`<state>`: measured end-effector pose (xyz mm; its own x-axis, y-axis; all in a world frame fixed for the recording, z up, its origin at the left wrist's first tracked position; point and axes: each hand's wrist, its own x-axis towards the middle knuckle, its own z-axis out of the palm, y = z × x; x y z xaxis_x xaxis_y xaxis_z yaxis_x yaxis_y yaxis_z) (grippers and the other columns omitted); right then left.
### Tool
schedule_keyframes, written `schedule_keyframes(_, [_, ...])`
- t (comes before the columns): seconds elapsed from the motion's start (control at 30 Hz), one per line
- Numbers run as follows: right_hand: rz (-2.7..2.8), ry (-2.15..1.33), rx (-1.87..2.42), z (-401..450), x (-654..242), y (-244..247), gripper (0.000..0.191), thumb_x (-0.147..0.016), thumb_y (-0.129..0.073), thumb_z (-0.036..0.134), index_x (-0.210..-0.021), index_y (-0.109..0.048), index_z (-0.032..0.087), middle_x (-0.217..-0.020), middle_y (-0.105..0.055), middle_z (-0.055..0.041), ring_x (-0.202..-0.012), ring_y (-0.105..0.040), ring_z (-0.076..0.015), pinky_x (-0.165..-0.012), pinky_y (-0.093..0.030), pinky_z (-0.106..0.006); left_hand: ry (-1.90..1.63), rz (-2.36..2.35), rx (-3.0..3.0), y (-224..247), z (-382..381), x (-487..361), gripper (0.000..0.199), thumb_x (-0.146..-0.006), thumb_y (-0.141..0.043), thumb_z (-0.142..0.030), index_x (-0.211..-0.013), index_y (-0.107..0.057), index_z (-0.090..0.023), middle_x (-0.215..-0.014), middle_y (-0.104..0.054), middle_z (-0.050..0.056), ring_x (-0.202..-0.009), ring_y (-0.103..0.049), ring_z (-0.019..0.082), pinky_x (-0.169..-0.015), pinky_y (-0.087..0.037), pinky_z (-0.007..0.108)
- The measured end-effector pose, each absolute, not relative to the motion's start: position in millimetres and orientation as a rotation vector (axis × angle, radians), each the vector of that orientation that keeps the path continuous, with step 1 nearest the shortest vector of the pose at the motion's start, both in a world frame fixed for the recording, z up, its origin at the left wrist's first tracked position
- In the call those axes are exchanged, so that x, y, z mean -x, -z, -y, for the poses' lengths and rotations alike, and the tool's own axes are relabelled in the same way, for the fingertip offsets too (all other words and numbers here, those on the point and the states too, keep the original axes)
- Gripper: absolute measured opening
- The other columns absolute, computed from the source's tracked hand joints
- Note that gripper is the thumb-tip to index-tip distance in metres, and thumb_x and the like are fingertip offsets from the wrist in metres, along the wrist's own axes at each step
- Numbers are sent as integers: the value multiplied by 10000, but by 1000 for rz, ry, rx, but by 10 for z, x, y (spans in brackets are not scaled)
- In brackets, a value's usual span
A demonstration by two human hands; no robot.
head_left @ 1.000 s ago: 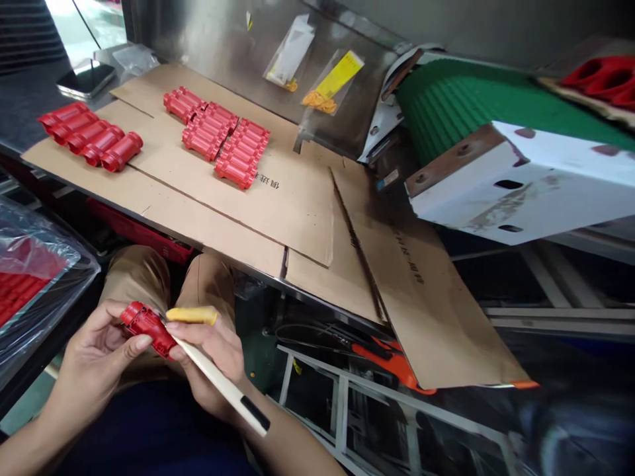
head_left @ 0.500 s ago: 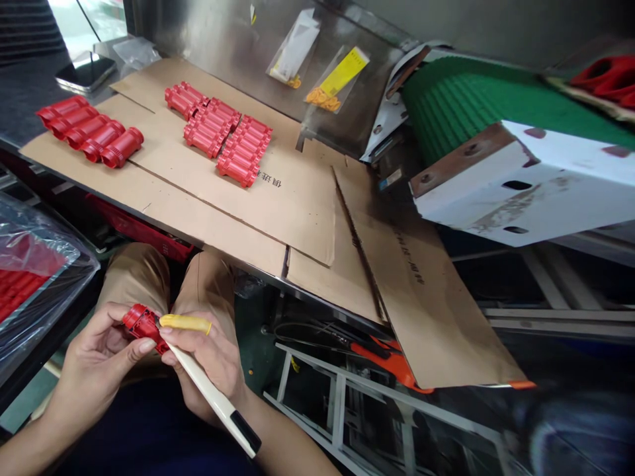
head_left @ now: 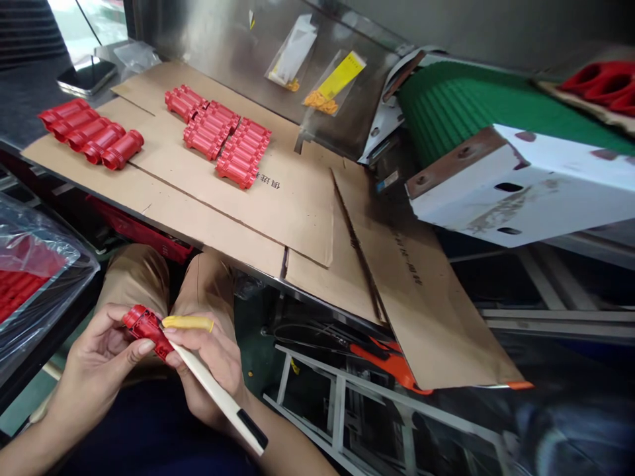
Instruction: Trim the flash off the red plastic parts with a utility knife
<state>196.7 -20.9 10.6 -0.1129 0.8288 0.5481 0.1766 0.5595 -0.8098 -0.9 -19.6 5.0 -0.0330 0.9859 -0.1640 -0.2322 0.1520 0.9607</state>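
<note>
Over my lap, my left hand [head_left: 102, 354] grips a red ribbed plastic tube [head_left: 149, 329] between thumb and fingers, tilted with its upper end to the left. My right hand [head_left: 211, 360] is closed around a slim white-handled knife [head_left: 218, 393] with a black butt end, its dark tip against the tube's side. A yellow finger cot [head_left: 188, 322] covers the right index finger, which points at the tube. The right thumb touches the tube's lower end. Fingers hide part of the tube, and the blade barely shows.
Cardboard sheets [head_left: 208, 211] cover the bench; red tubes [head_left: 92, 132] lie in a row at left, more red tubes [head_left: 221, 135] in groups behind. A phone [head_left: 86, 76] lies back left. A green ribbed conveyor belt [head_left: 456, 112] stands right. A plastic-lined crate [head_left: 44, 291] is left.
The knife and right hand have shifted slightly right and down, with the knife's butt end swinging a little to the right. The left hand keeps the tube almost still.
</note>
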Motion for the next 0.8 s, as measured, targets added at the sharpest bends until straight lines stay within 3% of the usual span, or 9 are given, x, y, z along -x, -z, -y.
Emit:
schedule_keyframes(0.13, [1550, -717, 1123, 157, -2144, -203, 184, -1069, -665, 143, -1193, -776, 221, -1125, -830, -106, -1110, -792, -244, -968, -677, -389, -1154, -1082, -629, -176, 175, -19, 456, -813, -1010, -333, -1180, -741, -306, -991, -851, 38, -809, -812, 227, -692, -688, 294])
schedule_keyframes(0.2, [1510, -836, 1237, 106, -2204, -240, 161, -1069, -656, 186, -1140, -795, 226, -1045, -818, -85, -966, -794, -215, -821, -674, -330, -1041, -1099, -517, -283, 156, -43, 443, -809, -1004, -403, -1177, -797, -269, -1038, -853, 76, -740, -776, 206, -627, -659, 269])
schedule_keyframes(0.3, [1383, -1305, 1280, 32, -2200, -226, 193, -1047, -748, 392, -1040, -799, 206, -817, -758, -13, -606, -673, -120, -518, -530, -204, -839, -1156, -424, -386, 127, -45, 454, -830, -974, -496, -1179, -896, -216, -1104, -866, 134, -705, -735, 169, -625, -630, 232])
schedule_keyframes(0.37, [1211, -1632, 1267, 13, -2158, -179, 357, -991, -813, 539, -929, -752, 193, -674, -679, 41, -472, -573, -82, -429, -438, -168, -784, -1100, -418, -382, 118, -15, 607, -790, -952, -653, -1196, -924, -202, -1178, -869, 196, -808, -786, 237, -689, -662, 280])
schedule_keyframes(0.43, [1093, -1780, 1268, 30, -2120, -140, 444, -982, -806, 617, -893, -704, 194, -600, -633, 66, -423, -545, -79, -403, -428, -162, -816, -1046, -487, -341, 126, 19, 776, -671, -968, -760, -1212, -930, -205, -1284, -848, 241, -849, -804, 297, -711, -681, 340])
schedule_keyframes(0.53, [1320, -1471, 1285, 100, -2112, -152, 361, -1051, -763, 531, -928, -740, 193, -642, -705, 25, -531, -677, -129, -497, -571, -209, -990, -1188, -719, -284, 162, 42, 605, -618, -1075, -553, -1124, -943, -247, -1309, -847, 206, -822, -789, 278, -679, -662, 320])
schedule_keyframes(0.63, [1695, -842, 1130, 166, -2157, -225, 121, -1085, -744, 261, -1143, -806, 176, -1009, -866, -105, -994, -844, -230, -876, -726, -332, -1122, -1256, -762, -246, 176, 33, 329, -754, -1039, -337, -1051, -912, -278, -1135, -882, 114, -690, -723, 171, -596, -607, 234])
schedule_keyframes(0.7, [1790, -645, 977, 193, -2187, -253, 319, -1085, -700, 122, -1399, -741, 159, -1237, -863, -145, -1210, -821, -245, -1031, -716, -357, -1140, -1177, -699, -221, 162, 28, 279, -821, -1002, -316, -1075, -890, -294, -1039, -881, 65, -565, -637, 106, -521, -556, 193])
schedule_keyframes(0.8, [1779, -611, 864, 207, -2190, -221, 425, -1091, -706, 113, -1509, -697, 186, -1284, -854, -129, -1180, -835, -232, -994, -738, -338, -1149, -1119, -682, -195, 138, 28, 247, -856, -982, -313, -1080, -880, -285, -882, -843, 24, -532, -623, 86, -504, -541, 163])
